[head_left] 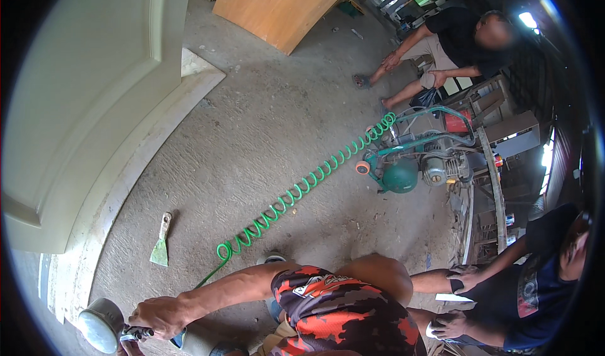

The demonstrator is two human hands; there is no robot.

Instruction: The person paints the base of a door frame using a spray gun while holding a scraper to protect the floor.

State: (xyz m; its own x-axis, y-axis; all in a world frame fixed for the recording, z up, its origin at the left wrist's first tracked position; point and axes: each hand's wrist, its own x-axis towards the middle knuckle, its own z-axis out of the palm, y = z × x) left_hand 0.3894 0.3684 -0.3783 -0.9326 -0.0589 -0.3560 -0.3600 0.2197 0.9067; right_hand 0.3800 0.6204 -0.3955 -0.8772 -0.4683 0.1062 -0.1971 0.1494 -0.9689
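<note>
Camouflage cloth in black, grey and red covers the torso (353, 312) at the lower edge, and from its short sleeve a bare forearm (227, 291) reaches to the picture's lower left. There the left hand (157, 315) grasps a spray gun (130, 334), the fingers closed around it. I cannot tell what the right hand does, since it is hidden from this view.

The gun sits at the lower left, with a round grey cup (102, 324) tilted at its outer end, near the foot of a whitish board (135, 154). That board runs along the base of a large pale panel with raised moulding (82, 113), filling the left side.

Just past the forearm, a scraper (162, 237) lies on the rough concrete floor (208, 160), its blade stained green. Beside it, a coiled green hose (309, 182) stretches diagonally from behind the forearm up to a wheeled compressor (401, 176) with a green tank; a red container (458, 121) is near its frame.

A flat wooden panel (283, 9) is at the top. On the right are two people in dark tops: one (466, 47) at the upper right, hands about the knees, another (504, 299) at the lower right, both hands forward near the knees.
</note>
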